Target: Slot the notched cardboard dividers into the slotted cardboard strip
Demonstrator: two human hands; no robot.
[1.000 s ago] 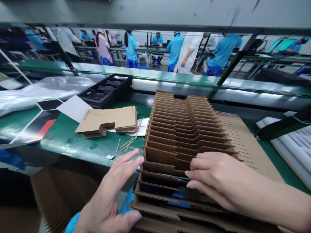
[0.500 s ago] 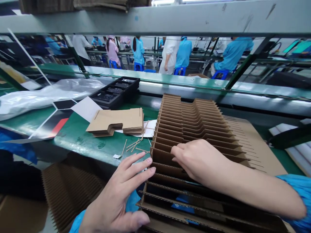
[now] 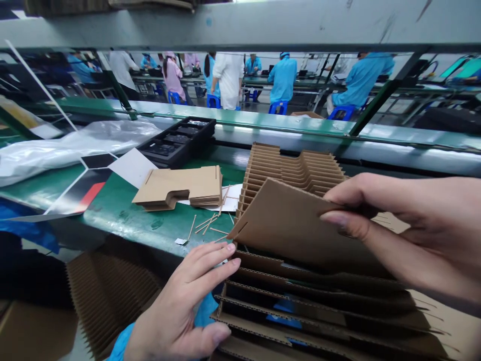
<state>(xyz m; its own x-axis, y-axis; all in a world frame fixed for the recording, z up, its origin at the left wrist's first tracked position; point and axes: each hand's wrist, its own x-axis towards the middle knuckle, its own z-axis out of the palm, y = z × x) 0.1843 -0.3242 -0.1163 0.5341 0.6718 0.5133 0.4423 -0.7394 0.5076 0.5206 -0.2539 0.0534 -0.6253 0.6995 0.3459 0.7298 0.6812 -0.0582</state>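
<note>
A long cardboard divider rack (image 3: 285, 165) with many parallel upright slats runs away from me on the green bench. My right hand (image 3: 391, 215) pinches the upper edge of a brown cardboard panel (image 3: 293, 220), which is tilted up above the slats; a short slit shows near its left end. At the rack's left edge my left hand (image 3: 188, 301) has its fingers spread, the fingertips against the slat ends. Left of the rack lies a stack of notched cardboard pieces (image 3: 180, 185), with thin cardboard strips (image 3: 206, 223) scattered in front.
Behind the stack stands a black tray (image 3: 180, 140), beside clear plastic wrap (image 3: 82, 145) and a printed box sheet (image 3: 78, 193). Another slatted rack (image 3: 112, 296) is at lower left. A grey beam (image 3: 240, 27) crosses above. People in blue, white and pink work further back.
My right hand has moved up and right from among the slats, and a cardboard panel is now raised in it. My left hand has stayed in place. A person in white has shifted left.
</note>
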